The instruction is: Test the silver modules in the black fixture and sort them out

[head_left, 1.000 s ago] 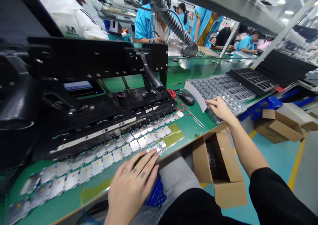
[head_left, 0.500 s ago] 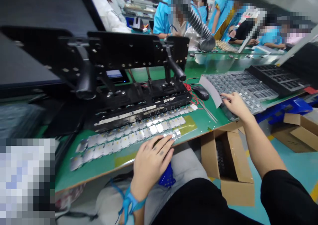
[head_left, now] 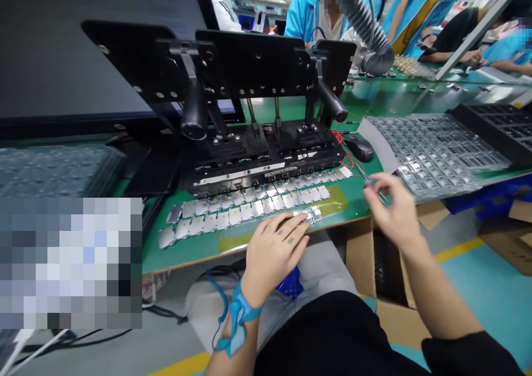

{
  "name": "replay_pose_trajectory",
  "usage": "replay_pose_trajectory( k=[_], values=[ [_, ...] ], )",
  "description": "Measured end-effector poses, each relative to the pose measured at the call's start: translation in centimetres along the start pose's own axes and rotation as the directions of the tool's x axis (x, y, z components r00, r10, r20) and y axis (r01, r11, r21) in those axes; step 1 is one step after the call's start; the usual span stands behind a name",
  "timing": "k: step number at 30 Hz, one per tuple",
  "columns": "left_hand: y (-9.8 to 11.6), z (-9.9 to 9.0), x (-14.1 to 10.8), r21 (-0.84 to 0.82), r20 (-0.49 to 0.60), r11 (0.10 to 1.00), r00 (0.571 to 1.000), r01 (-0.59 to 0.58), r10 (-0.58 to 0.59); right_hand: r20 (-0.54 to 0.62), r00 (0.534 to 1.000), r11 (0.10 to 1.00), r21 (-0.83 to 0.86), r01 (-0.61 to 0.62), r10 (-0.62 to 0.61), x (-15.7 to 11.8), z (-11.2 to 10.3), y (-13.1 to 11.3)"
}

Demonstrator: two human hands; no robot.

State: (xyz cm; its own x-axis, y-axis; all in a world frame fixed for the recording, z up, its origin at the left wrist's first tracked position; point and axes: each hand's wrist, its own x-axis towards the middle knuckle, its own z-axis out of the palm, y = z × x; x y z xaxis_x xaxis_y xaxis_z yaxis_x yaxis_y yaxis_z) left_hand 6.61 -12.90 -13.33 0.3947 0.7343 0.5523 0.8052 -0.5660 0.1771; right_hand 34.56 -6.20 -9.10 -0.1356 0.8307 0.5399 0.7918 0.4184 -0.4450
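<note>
My left hand [head_left: 276,248] lies flat with its fingers stretched out, fingertips on small silver circuit boards [head_left: 316,214] at the front edge of the green bench. A blue wrist strap [head_left: 239,312] is around that wrist. Rows of silver metal-faced boards [head_left: 235,215] lie just behind the fingers. My right hand [head_left: 393,210] is held above the bench edge, thumb and fingers pinched together; a small dark spot shows at the fingertips, too small to name. Directly beside and partly behind these fingers are metal tweezers [head_left: 362,171]; whether they are touched I cannot tell.
A black fixture [head_left: 266,165] with two lever handles stands behind the boards, before a large monitor [head_left: 62,60]. A mouse [head_left: 359,148], red wires [head_left: 352,163] and clear part trays [head_left: 440,149] are to the right. Cardboard boxes [head_left: 401,320] stand below. People work across the bench.
My right hand has drawn back from the dark object by the trays toward the tweezers, its fingers now pinched. My left hand stays on the boards. The view has shifted.
</note>
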Motion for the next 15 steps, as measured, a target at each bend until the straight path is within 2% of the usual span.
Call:
replay_pose_trajectory(
  k=[2,3,6,10,13,15],
  values=[
    [0.0,0.0,0.0,-0.001,0.01,1.0,1.0,0.005,-0.005,0.141,0.988,0.993,0.11,0.053,-0.068,-1.9,2.4,-2.9],
    [0.0,-0.1,0.0,-0.002,0.016,1.0,1.0,0.007,-0.007,0.172,0.981,0.99,0.129,0.065,-0.086,-2.5,3.5,-3.8],
    [0.0,-0.2,0.0,-0.002,0.025,1.0,1.0,0.003,-0.003,0.206,0.974,0.992,0.097,0.078,-0.096,-3.4,5.5,-4.2],
    [0.0,-0.2,0.1,-0.002,0.013,1.0,1.0,0.003,-0.003,0.228,0.966,0.993,0.038,0.113,-0.118,-3.4,6.1,-3.5],
    [0.0,-0.3,0.2,-0.003,0.006,1.0,1.0,-0.003,0.003,0.217,0.968,0.992,0.005,0.126,-0.124,-3.5,6.2,-4.2],
    [-0.2,-0.2,0.1,0.0,0.005,1.0,1.0,-0.017,0.017,0.204,0.971,0.992,0.051,0.115,-0.123,-3.6,5.8,-4.7]
  ],
)
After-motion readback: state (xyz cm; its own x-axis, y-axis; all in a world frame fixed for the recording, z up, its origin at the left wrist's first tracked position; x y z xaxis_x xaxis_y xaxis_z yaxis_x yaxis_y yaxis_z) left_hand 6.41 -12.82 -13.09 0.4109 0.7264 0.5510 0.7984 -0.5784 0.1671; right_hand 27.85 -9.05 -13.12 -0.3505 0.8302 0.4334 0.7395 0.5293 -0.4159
